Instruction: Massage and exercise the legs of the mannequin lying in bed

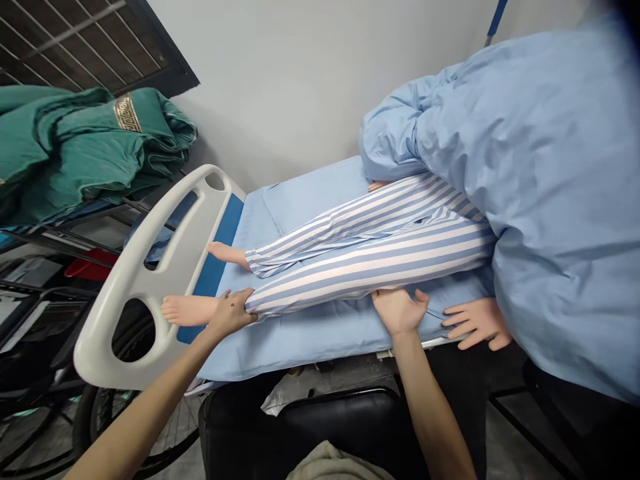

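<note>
A manikin's leg in blue-and-white striped trousers (370, 267) lies along the bed. Around its ankle, at the trouser cuff, my left hand (233, 312) is closed from above. The manikin's bare foot (190, 310) sticks out beyond that hand. My right hand (400, 310) is turned palm up at the underside of the same leg, near the knee. Its thumb points away to the right, and its fingers are hidden beneath the leg. The manikin's other foot (227, 255) rests farther back on the light-blue sheet (300, 200).
A white bed end board (117, 267) stands at the left. Green folded cloth (90, 147) lies on a rack behind it, above a wheelchair wheel (95, 413). Bulky light-blue clothing (550, 200) fills the right, with a spread hand (477, 323) showing below. A black chair (340, 427) is in front.
</note>
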A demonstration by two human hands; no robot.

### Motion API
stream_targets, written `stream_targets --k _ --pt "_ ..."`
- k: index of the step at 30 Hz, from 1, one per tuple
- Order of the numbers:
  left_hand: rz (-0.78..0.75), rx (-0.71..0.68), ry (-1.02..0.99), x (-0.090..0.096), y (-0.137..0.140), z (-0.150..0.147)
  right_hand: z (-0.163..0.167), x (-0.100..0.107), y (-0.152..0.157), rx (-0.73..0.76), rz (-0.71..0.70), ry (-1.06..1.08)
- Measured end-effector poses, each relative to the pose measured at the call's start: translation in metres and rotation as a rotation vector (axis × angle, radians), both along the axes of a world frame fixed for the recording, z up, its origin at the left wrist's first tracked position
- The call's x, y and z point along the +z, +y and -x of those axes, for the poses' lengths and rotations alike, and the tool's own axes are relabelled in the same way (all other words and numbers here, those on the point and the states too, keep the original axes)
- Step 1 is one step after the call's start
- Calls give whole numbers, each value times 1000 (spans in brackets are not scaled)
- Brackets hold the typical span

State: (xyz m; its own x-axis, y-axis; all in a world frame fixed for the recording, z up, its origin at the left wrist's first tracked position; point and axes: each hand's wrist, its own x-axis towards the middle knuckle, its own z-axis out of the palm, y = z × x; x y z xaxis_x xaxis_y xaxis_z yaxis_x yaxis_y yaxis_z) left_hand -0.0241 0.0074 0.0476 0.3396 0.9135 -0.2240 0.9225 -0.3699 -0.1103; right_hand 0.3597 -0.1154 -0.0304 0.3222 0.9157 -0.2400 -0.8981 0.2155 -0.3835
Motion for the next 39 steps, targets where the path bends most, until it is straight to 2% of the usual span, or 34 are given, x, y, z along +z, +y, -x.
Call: stream_targets --k 3,6,13,18,23,26,32,39 --pt "11 -15 -77 0 0 -4 -2 18 -4 6 5 -59" --pt "-10 -11 -132 -7 -2 -9 -2 25 -5 3 -45 -68" --pt "-126 15 -211 -43 -13 -22 -5 37 -9 -30 2 -116" --pt "-208 54 -325 -68 -19 -36 -7 39 -12 -27 -91 11" --pt "-361 11 -464 -83 -18 -38 -8 30 -11 -26 -233 210" --pt "-416 -21 -509 -89 -18 -33 -9 26 -10 -33 -282 280" --pt "-457 -113 -507 -95 -21 -16 -10 27 -14 -45 -282 321" --pt "-441 -90 -423 -80 -22 -20 -12 29 -14 -76 -284 375"
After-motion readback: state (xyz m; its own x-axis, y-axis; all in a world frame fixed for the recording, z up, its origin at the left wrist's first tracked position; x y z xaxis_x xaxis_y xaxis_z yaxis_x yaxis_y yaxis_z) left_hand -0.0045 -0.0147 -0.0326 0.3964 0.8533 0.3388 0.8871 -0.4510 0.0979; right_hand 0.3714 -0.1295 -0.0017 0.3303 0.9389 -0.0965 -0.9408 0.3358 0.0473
